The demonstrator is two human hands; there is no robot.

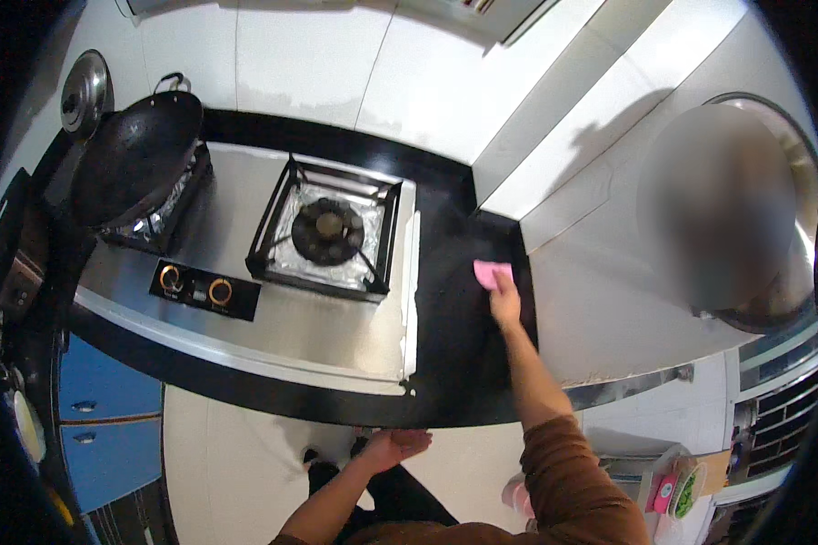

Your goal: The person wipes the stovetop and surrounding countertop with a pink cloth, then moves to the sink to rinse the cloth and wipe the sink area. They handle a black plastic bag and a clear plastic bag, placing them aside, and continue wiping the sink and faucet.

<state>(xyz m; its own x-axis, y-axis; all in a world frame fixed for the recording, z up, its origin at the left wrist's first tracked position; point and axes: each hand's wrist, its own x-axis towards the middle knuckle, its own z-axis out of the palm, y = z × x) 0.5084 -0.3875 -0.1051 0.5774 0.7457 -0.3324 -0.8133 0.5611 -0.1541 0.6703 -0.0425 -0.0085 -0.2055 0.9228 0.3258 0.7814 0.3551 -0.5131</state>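
My right hand [505,301] holds a pink cloth [492,274] flat against the black countertop [455,340], between the stove and the wall on the right. My left hand [399,447] hangs in front of the counter's front edge, palm partly turned up, with nothing in it. To the left of the cloth lies the steel gas stove [228,184]. Its right burner [328,231] sits inside a square black frame lined with foil. A dark wok [140,160] leans tilted over the left burner.
A metal lid [85,94] leans against the tiled wall at the far left. Two knobs sit on the stove's control panel [204,289]. Blue drawers [109,409] are at lower left. A green vegetable basket [686,495] stands at lower right. A large round metal object [801,157] is at right, partly blurred.
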